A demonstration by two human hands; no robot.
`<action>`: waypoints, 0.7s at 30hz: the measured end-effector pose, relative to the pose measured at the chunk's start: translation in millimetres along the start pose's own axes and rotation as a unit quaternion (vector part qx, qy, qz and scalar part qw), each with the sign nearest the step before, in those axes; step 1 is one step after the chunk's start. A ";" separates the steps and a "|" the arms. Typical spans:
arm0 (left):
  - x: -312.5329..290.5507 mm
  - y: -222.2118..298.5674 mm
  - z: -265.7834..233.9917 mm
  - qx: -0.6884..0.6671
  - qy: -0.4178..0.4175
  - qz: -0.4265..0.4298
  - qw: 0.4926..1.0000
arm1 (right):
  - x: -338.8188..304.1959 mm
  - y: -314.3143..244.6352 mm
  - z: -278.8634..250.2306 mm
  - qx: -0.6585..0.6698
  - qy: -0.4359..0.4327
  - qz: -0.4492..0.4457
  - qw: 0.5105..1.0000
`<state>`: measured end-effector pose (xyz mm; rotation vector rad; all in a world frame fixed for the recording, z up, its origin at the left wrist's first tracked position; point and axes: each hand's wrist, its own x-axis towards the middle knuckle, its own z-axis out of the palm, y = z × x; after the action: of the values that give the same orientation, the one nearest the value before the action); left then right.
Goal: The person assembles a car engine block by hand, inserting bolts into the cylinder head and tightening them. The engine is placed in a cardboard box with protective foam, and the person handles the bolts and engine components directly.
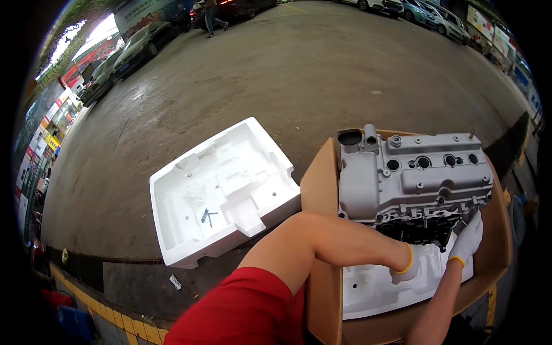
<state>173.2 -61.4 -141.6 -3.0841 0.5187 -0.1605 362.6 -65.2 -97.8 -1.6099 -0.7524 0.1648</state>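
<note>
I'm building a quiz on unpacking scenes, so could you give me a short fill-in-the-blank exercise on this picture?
1. The grey engine sits in an open ____ box.
2. Both hands, left hand and right hand, wear ____ gloves.
3. The loose white foam tray lies on the ground to the ____ of the box.
4. The person's sleeve is ____.

Missing words: cardboard; white; left; red
</note>
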 end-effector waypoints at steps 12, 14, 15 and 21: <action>5.8 -1.2 -3.6 -0.007 -0.141 -0.022 0.990 | 10.6 0.8 7.7 -0.082 0.050 -0.008 0.995; -4.9 2.7 -33.3 0.000 -0.130 -0.011 0.992 | 1.3 -6.2 1.7 -0.048 0.031 0.008 0.998; -8.4 3.9 -47.0 0.003 -0.120 -0.002 0.993 | 1.9 -6.9 -1.1 -0.051 0.037 -0.004 0.998; -3.1 -0.6 -16.5 -0.065 -0.056 -0.045 0.995 | 0.7 -4.9 8.8 0.025 0.011 -0.003 1.000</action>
<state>168.7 -59.7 -125.4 -3.2199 0.4008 0.0490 356.8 -57.4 -94.8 -1.5597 -0.7302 0.1594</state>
